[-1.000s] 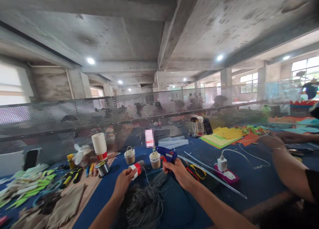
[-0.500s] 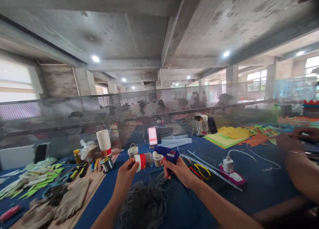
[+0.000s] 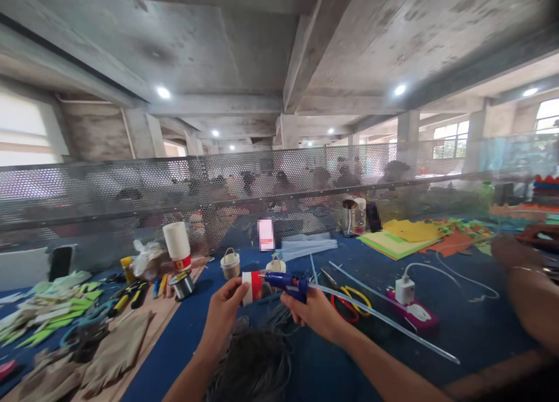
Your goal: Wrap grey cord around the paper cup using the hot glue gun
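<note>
A red and white paper cup (image 3: 250, 288), lying sideways, is gripped in my left hand (image 3: 227, 306) by its white end. My right hand (image 3: 308, 310) wraps around the handle of a blue hot glue gun (image 3: 286, 281). The gun's nozzle points left and reaches the cup's red side; whether it touches, I cannot tell. A long clear glue stick (image 3: 393, 326) trails from the gun's back. Behind the cup and gun stand two small cups with handles, one lidded-looking cup (image 3: 230, 265) on the left and another cup (image 3: 276, 265) partly hidden by the gun.
Grey yarn (image 3: 253, 361) lies below my hands. Stacked paper cups (image 3: 176, 242), a wire spool (image 3: 182, 285) and gloves (image 3: 117, 349) are left. Rightward are scissors (image 3: 356, 303), a purple power strip (image 3: 419, 316), coloured sheets (image 3: 406, 239) and another person's arm (image 3: 530, 300). A perforated screen (image 3: 297, 198) stands behind.
The glue gun has swung from above and behind the cup to level, its nozzle now at the cup's red side. My left hand still holds the cup, shifted slightly right.
</note>
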Available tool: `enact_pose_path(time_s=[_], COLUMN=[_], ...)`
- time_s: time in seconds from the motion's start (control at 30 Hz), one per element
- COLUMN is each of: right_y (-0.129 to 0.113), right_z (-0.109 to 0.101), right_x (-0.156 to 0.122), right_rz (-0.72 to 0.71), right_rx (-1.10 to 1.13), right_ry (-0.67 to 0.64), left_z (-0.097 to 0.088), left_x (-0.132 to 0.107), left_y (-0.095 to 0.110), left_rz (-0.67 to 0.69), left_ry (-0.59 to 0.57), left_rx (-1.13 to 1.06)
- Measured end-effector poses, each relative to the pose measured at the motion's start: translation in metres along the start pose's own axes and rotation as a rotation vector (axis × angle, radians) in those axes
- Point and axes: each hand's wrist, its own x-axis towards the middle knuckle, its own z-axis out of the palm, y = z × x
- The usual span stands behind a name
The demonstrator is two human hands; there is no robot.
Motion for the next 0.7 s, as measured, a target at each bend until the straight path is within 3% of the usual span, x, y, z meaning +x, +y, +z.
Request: enact_pose_path(time_s=[0.23, 0.47, 0.7], right_y=[0.001, 0.007, 0.005], right_z=[0.0, 0.004, 0.001], right_x=[-0.001, -0.002, -0.004], right_rz=[-0.01, -0.022, -0.058], right_rx=[-0.113, 0.005, -0.05], right_ry=[0.051, 0.066, 0.03], left_z=[0.001, 0.002, -0.001], left_x=[-0.006, -0.008, -0.005], left_y=[0.015, 0.015, 0.01], left_rz=[-0.039, -0.061, -0.029], left_ry=[-0.005, 0.02, 0.046], left_rx=[-0.016, -0.02, 0.015])
